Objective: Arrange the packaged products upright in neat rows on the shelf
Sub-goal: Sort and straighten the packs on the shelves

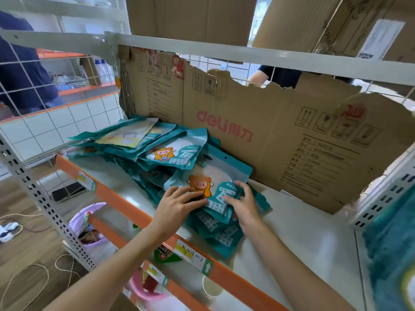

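Observation:
Several teal pouches with a cartoon pig lie flat in a loose heap [157, 149] on the white shelf [303, 232], spreading from the back left to the front middle. The nearest pouch [215, 176] lies slanted on top of the heap. My left hand [177, 205] has its fingers laid on this pouch's lower left edge. My right hand [242, 200] pinches the lower right corner of the same pouch. More pouches [217, 234] lie flat under it near the shelf's front.
A torn cardboard sheet [292, 135] lines the back of the shelf. An orange front rail [125, 205] carries price labels. Teal packs [393, 243] stand blurred at the right edge. Lower shelves hold pink basins [89, 230] and a paper cup [211, 288]. Boxes sit overhead.

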`<state>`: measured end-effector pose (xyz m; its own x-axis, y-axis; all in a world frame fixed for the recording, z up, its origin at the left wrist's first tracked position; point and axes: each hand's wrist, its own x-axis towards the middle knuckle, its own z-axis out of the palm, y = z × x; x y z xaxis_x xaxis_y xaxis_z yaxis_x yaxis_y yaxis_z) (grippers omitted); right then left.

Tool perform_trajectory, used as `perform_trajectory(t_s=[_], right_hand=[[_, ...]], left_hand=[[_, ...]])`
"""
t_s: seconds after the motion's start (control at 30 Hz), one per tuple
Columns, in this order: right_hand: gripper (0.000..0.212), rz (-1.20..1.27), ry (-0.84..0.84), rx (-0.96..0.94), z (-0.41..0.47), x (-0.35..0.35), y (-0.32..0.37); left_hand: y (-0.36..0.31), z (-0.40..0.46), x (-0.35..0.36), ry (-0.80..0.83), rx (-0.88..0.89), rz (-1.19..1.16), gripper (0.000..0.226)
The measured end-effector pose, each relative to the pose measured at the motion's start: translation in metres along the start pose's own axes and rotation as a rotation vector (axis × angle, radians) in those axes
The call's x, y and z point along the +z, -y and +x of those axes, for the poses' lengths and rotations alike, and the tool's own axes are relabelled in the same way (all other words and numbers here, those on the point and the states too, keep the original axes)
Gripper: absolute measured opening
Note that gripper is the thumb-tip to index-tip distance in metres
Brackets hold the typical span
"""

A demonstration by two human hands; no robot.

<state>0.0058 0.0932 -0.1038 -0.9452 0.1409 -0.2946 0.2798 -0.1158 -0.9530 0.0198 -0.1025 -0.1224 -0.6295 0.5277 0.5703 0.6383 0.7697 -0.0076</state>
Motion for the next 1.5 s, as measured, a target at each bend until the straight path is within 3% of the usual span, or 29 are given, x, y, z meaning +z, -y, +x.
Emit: perform_trajectory(t_s=[0.07, 0.17, 0.27, 0.43, 0.57, 0.77, 1.1, 1.4, 1.5], right_hand=[[0.041, -0.001, -0.019, 0.006, -0.003, -0.008, -0.001], [0.038, 0.016, -0.032, -0.012, -0.011, -0.023, -0.001], [0.039, 0.039, -0.032, -0.061, -0.020, -0.044, -0.001], [0.040, 0.062, -0.076, -0.161, -0.043, -0.089, 0.000], [0.039, 0.107, -0.119, -0.244, -0.069, -0.127, 0.001], [0.038, 0.069, -0.186, -0.404, -0.111, -0.189, 0.000], [0.046, -0.084, -0.443, -0.663, -0.173, -0.294, -0.016], [0.051, -0.279, -0.679, -0.676, -0.205, -0.363, -0.038], [0.043, -0.287, -0.742, -0.652, -0.204, -0.378, -0.046]], left_hand=[[-0.011, -0.004, 0.002, 0.001, 0.017, 0.000, 0.028], [-0.028, -0.007, 0.001, -0.007, 0.039, -0.039, 0.043], [-0.041, -0.007, -0.003, -0.006, 0.039, -0.131, 0.041], [-0.054, 0.001, -0.008, -0.026, -0.285, -0.287, 0.039], [-0.073, 0.019, -0.004, 0.041, -0.505, -0.621, 0.054], [-0.140, 0.053, 0.011, 0.171, -0.497, -0.895, 0.052], [-0.253, 0.087, 0.025, 0.138, -0.308, -1.098, 0.053], [-0.341, 0.097, 0.049, 0.159, -0.270, -1.207, 0.048], [-0.358, 0.098, 0.059, 0.156, -0.286, -1.183, 0.047]])
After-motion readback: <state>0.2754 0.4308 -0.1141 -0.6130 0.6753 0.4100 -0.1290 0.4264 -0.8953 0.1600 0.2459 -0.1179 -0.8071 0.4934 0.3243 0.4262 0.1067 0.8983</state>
